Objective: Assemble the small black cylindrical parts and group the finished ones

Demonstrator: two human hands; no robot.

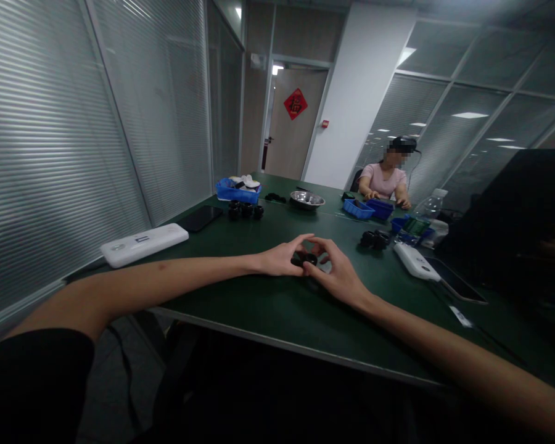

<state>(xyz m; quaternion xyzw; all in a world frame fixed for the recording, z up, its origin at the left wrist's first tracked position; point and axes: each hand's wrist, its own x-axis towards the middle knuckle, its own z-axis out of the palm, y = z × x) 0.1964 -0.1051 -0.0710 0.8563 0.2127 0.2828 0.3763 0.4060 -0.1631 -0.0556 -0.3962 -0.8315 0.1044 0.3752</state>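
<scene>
I have 1 small black piece [310,260] between my 2 hands, low over the green surface [250,302], on my side of the metal bowl [306,206] and well apart from it. My right grip [340,271] is closed on the piece, thumb laid against its near side and index finger arched above. My left grip [280,258] is closed about its other end, with fingertips reaching toward those of the right; my fingers hide part of the piece, so I cannot tell its full shape.

Just left of the bowl lie some thin black items [275,197], and past them a blue basket [237,195] with white and dark things in it. Left of the bowl and nearer me sits a cluster of round black parts [246,210]; farther left are a flat black slab [200,217] and a long white device [144,244].

Right of the bowl stand 2 blue trays, a lighter tray [358,211] and a darker tray [380,209]. Nearer me on that same side are more black parts [374,239], a clear bottle [428,206] and a 2nd white device [415,261]. Beyond the bowl and to its right, a person in a pink top [383,180] sits with hands on the surface.
</scene>
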